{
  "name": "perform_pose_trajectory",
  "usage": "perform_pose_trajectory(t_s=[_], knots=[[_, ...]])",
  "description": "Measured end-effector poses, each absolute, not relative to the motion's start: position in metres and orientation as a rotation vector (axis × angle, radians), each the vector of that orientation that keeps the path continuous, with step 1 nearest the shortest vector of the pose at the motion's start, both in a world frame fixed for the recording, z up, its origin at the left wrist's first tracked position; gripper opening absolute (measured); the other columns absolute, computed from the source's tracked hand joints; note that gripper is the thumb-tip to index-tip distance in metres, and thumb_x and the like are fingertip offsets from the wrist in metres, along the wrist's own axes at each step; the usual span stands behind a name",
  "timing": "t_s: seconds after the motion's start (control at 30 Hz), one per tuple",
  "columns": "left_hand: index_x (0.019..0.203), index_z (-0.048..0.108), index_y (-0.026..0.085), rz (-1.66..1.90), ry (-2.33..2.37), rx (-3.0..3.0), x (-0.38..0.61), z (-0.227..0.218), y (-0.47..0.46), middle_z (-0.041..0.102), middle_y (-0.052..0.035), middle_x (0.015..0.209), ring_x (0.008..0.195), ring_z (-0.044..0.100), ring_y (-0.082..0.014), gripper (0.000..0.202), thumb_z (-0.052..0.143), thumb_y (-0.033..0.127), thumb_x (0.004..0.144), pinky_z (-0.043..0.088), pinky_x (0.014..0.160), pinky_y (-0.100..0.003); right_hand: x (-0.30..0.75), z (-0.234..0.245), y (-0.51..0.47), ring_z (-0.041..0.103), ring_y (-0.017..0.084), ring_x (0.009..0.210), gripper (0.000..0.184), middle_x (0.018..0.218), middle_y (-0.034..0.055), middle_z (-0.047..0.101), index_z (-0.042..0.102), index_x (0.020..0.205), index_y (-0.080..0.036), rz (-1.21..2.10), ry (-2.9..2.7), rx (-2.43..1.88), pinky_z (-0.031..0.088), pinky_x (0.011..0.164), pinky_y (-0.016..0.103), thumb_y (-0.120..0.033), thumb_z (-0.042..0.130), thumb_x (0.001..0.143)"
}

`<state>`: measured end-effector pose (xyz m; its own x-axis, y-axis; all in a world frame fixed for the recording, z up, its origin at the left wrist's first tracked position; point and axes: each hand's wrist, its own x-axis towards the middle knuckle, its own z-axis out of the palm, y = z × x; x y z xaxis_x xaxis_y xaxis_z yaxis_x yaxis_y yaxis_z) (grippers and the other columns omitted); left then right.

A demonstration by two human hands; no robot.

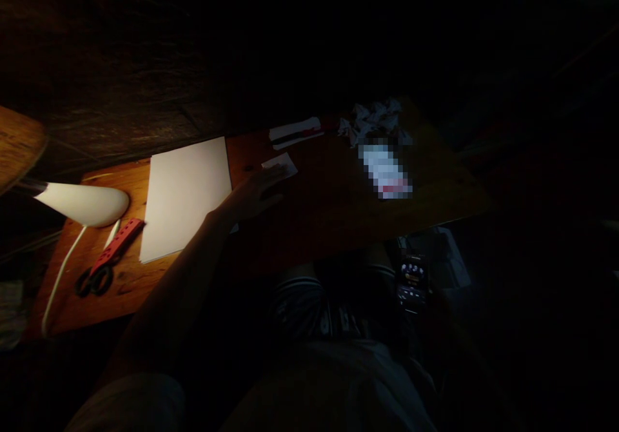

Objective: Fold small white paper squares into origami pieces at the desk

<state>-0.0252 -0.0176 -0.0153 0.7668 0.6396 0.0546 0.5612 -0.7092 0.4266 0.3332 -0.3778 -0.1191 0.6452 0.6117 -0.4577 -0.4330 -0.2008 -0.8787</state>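
Note:
My left hand point(254, 195) reaches across the wooden table, its fingers stretched out. The fingertips rest on a small piece of white paper point(289, 163). Left of my forearm lies a stack of large white sheets point(186, 193), partly under the arm's edge. Low over my lap, right of my knees, a phone point(413, 284) with a lit screen is held in my right hand point(435, 298). That hand is mostly lost in the dark, and its fingers barely show.
A white lamp point(89, 203) with a cord stands at the left. Near it lie scissors point(100, 278) in a red cover. Paper strips point(296, 133), crumpled paper point(372, 119) and a glowing, pixelated rectangle point(385, 169) lie on the table point(314, 225). A pale clear container point(449, 258) is below the edge.

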Motion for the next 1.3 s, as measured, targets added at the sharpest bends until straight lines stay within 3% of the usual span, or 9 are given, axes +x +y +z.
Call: perform_pose_trajectory(t_s=[0.13, 0.93, 1.1, 1.23, 1.3], knots=[[0.167, 0.048, 0.022, 0.271, 0.919, 2.572, -0.025, -0.014, -0.019, 0.045, -0.0129, 0.175, 0.165, 0.039, -0.0336, 0.069, 0.051, 0.054, 0.106, 0.032, 0.136, -0.061, 0.332, -0.116, -0.368, 0.078, 0.037, 0.096, 0.059, 0.117, 0.0164, 0.078, 0.081, 0.11, -0.031, 0.999, -0.165, -1.471, 0.062, 0.079, 0.055, -0.026, 0.077, 0.051], [0.167, 0.047, 0.024, 0.265, 0.91, 2.591, -0.027, -0.016, -0.016, 0.044, -0.011, 0.176, 0.165, 0.039, -0.0338, 0.07, 0.05, 0.057, 0.106, 0.032, 0.136, -0.063, 0.326, -0.095, -0.356, 0.078, 0.037, 0.101, 0.064, 0.124, 0.0191, 0.078, 0.08, 0.119, -0.027, 0.983, -0.195, -1.464, 0.064, 0.075, 0.048, -0.026, 0.075, 0.056], [0.167, 0.047, 0.021, 0.278, 0.891, 2.597, -0.028, -0.017, -0.015, 0.045, -0.0129, 0.175, 0.165, 0.039, -0.0339, 0.07, 0.05, 0.056, 0.107, 0.033, 0.135, -0.063, 0.325, -0.096, -0.357, 0.078, 0.035, 0.105, 0.051, 0.123, 0.0175, 0.078, 0.081, 0.12, -0.026, 0.946, -0.213, -1.49, 0.065, 0.077, 0.045, -0.029, 0.079, 0.07], [0.167, 0.047, 0.022, 0.296, 0.883, 2.595, -0.028, -0.019, -0.015, 0.045, -0.0127, 0.175, 0.164, 0.04, -0.0334, 0.068, 0.051, 0.054, 0.107, 0.034, 0.135, -0.061, 0.327, -0.098, -0.358, 0.073, 0.027, 0.113, 0.041, 0.135, 0.0124, 0.072, 0.07, 0.135, -0.02, 0.911, -0.259, -1.523, 0.065, 0.092, 0.046, -0.04, 0.076, 0.099], [0.168, 0.047, 0.024, 0.297, 0.887, 2.593, -0.028, -0.019, -0.015, 0.045, -0.0115, 0.176, 0.164, 0.04, -0.0332, 0.067, 0.051, 0.054, 0.108, 0.034, 0.135, -0.062, 0.328, -0.098, -0.358, 0.071, 0.026, 0.117, 0.042, 0.14, 0.0113, 0.068, 0.066, 0.14, -0.019, 0.896, -0.296, -1.551, 0.063, 0.098, 0.047, -0.042, 0.072, 0.105]])
